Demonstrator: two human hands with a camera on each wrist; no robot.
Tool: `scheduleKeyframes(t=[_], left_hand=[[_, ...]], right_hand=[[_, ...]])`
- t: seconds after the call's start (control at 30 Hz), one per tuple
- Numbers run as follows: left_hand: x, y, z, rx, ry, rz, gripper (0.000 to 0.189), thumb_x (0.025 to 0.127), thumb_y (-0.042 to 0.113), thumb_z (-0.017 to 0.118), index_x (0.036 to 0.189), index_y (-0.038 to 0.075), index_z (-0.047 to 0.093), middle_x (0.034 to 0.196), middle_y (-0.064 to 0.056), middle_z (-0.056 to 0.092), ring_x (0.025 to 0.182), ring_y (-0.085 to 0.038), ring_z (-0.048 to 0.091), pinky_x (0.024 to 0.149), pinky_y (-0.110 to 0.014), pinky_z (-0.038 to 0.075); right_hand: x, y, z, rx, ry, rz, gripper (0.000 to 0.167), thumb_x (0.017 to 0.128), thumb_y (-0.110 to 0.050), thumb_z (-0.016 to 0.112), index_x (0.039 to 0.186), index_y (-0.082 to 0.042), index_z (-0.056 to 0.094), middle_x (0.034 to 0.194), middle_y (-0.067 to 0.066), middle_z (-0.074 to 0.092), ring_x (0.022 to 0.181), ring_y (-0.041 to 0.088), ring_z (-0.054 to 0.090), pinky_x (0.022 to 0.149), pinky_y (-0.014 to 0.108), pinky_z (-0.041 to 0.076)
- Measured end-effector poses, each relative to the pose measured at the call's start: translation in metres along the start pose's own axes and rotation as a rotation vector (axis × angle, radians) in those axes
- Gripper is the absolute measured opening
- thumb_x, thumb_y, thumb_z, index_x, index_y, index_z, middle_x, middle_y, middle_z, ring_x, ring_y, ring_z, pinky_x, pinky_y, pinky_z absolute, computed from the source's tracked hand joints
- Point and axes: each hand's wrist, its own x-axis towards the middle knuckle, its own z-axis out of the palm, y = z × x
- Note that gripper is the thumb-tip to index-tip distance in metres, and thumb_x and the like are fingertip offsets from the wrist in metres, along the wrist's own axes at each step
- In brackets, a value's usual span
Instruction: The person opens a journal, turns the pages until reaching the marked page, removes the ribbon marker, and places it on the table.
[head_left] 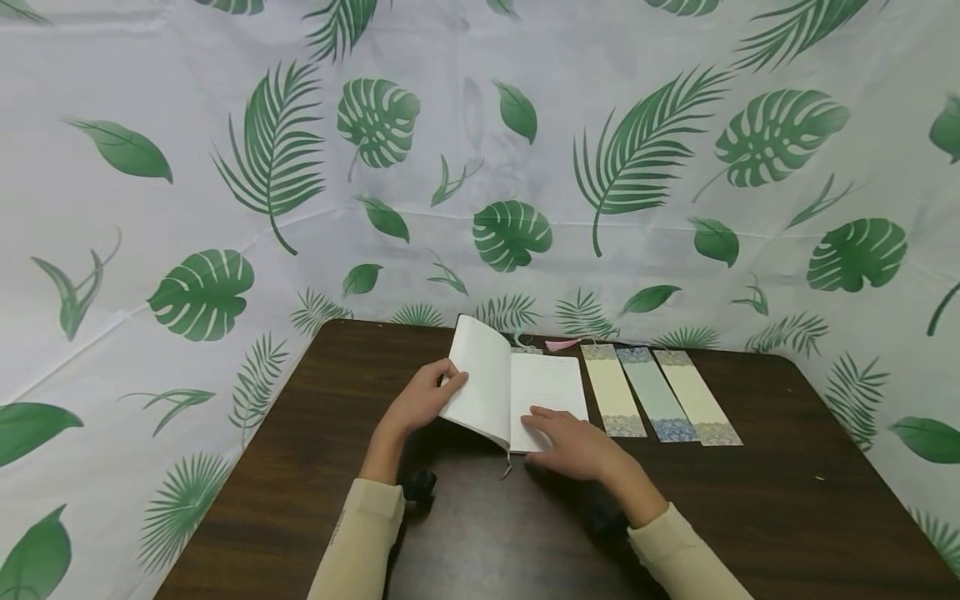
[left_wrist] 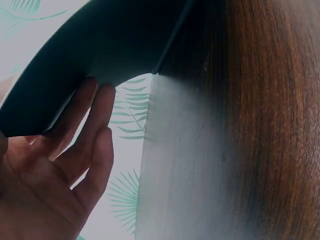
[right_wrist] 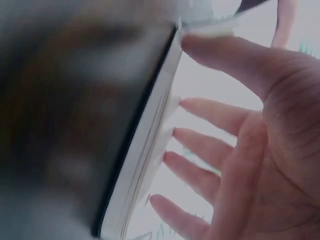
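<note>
An open notebook (head_left: 546, 390) with white pages lies near the back of the table, a thin ribbon (head_left: 507, 467) hanging from its spine. My left hand (head_left: 422, 395) holds the raised left side of the notebook, thumb on the page and fingers behind the dark cover (left_wrist: 55, 75). That side stands tilted up off the table. On the lower part of the right page rest the fingertips of my right hand (head_left: 573, 443), its fingers fairly straight. The right wrist view shows the right hand (right_wrist: 235, 145) beside the notebook's page edges (right_wrist: 145, 145).
Right of the notebook lie three bookmarks: a cream one (head_left: 613, 390), a pale green one (head_left: 657, 393) and another cream one (head_left: 697, 397). A pink tassel (head_left: 562, 344) lies behind the notebook. The dark wooden table (head_left: 795, 500) meets a leaf-patterned cloth (head_left: 465, 167) at the back.
</note>
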Motion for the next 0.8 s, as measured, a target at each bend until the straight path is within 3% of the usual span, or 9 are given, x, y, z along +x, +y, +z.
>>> scheduleKeyframes(t=[0.13,0.33,0.63,0.8], left_hand=[[0.0,0.001,-0.001,-0.003,0.015,-0.021,0.028,0.111,0.027,0.061,0.091,0.006,0.061,0.088,-0.008,0.061,0.075,-0.017,0.057,0.071,-0.032,0.048],[-0.001,0.001,-0.002,0.009,0.026,-0.052,0.031,0.111,0.028,0.061,0.089,0.006,0.06,0.086,-0.007,0.06,0.074,-0.018,0.056,0.07,-0.032,0.047],[0.001,-0.004,0.0,0.017,0.014,-0.08,0.028,0.11,0.029,0.062,0.097,0.005,0.061,0.092,-0.009,0.06,0.076,-0.017,0.057,0.07,-0.03,0.047],[-0.001,-0.001,0.0,0.029,0.008,-0.068,0.024,0.109,0.027,0.064,0.099,0.006,0.058,0.091,-0.008,0.057,0.077,-0.018,0.056,0.071,-0.031,0.046]], right_hand=[[-0.002,0.013,-0.007,-0.024,-0.013,-0.024,0.068,0.095,-0.033,0.082,0.155,-0.013,0.058,0.166,0.018,0.048,0.15,0.045,0.048,0.117,0.066,0.041],[-0.003,0.027,-0.013,-0.031,-0.013,-0.06,0.061,0.1,-0.033,0.077,0.154,-0.011,0.06,0.165,0.021,0.049,0.149,0.046,0.049,0.119,0.066,0.04],[-0.003,0.03,-0.015,0.012,-0.029,-0.061,0.056,0.102,-0.035,0.075,0.152,-0.012,0.062,0.165,0.021,0.049,0.151,0.046,0.047,0.121,0.066,0.038],[-0.003,0.029,-0.016,-0.009,-0.015,-0.079,0.049,0.102,-0.026,0.075,0.147,-0.01,0.066,0.16,0.021,0.055,0.148,0.045,0.051,0.12,0.063,0.04]])
